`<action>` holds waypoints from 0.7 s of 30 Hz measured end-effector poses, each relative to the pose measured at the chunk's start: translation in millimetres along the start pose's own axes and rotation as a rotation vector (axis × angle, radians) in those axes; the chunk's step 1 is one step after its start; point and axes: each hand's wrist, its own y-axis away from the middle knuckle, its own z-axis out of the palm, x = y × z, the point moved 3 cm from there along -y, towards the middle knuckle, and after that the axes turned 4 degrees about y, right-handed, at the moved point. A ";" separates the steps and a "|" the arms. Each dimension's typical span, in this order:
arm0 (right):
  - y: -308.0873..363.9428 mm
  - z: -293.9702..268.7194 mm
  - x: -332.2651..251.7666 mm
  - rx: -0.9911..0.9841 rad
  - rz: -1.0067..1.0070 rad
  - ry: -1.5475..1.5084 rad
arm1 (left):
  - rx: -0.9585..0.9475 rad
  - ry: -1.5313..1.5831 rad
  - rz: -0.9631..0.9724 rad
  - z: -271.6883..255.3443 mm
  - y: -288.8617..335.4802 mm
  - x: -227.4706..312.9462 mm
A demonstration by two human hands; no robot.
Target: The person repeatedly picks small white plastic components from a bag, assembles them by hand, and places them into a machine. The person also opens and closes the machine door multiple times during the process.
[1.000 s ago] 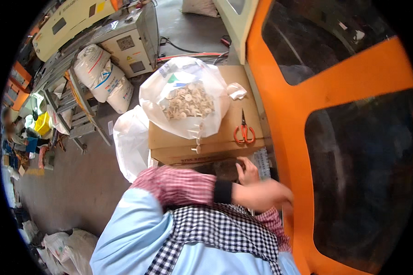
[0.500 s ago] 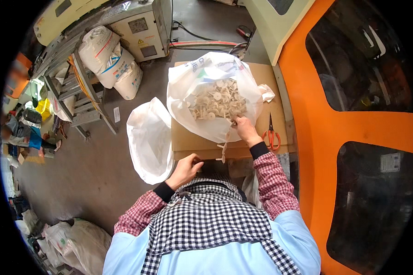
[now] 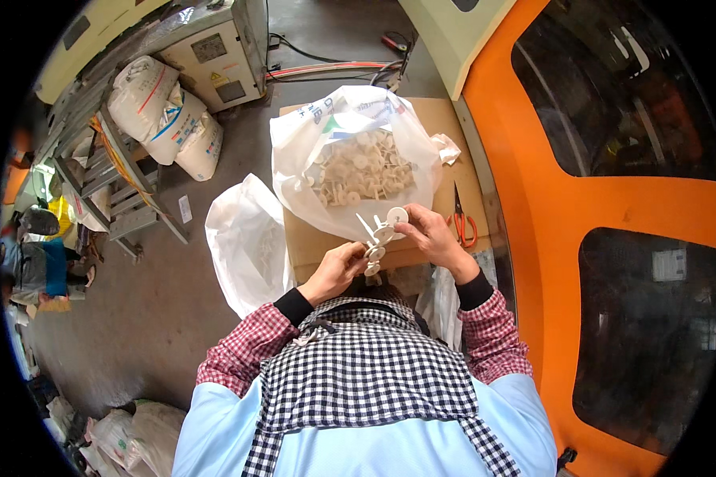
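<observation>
Between my hands hangs a strip of white plastic parts (image 3: 383,234), round discs with thin stems joined together. My right hand (image 3: 431,240) pinches the disc at its upper right end. My left hand (image 3: 333,272) closes its fingers on the strip's lower left part. Just beyond them, a large white plastic bag (image 3: 293,155) stands with its mouth wide, full of loose pieces of the same kind (image 3: 366,171). Left of it is a second white bag (image 3: 245,242), whose contents I cannot make out. Red-handled scissors (image 3: 464,229) lie right of my right hand.
Both the full bag and the scissors rest on a cardboard surface (image 3: 310,248). An orange machine (image 3: 525,238) with dark windows rises close on the right. Filled white sacks (image 3: 155,107) and a metal ladder (image 3: 127,203) are at the far left. Cables (image 3: 326,69) cross the floor beyond.
My right hand has drawn the strip of parts out from the bag's edge, toward me. My left hand has come up and right and taken hold of its other end.
</observation>
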 end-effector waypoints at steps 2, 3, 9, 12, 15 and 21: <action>-5.5 -2.2 3.9 -0.024 0.032 -0.043 | 0.029 -0.047 0.010 -4.6 4.3 15.1; -8.8 -3.7 10.8 -0.042 0.040 -0.061 | 0.051 -0.081 -0.009 -7.7 6.7 21.1; -39.9 3.5 11.1 -0.041 -0.021 -0.278 | 0.208 0.002 -0.157 -18.7 9.9 31.3; -51.3 -5.2 -10.5 0.020 -0.181 -0.099 | 0.176 0.263 -0.257 -20.7 4.7 49.1; -56.2 -15.9 -20.0 0.028 -0.363 0.150 | 0.096 0.222 -0.291 -26.4 1.7 59.6; -52.8 -18.9 1.5 -0.101 -0.243 0.203 | 0.324 -1.013 0.316 -39.7 10.4 71.7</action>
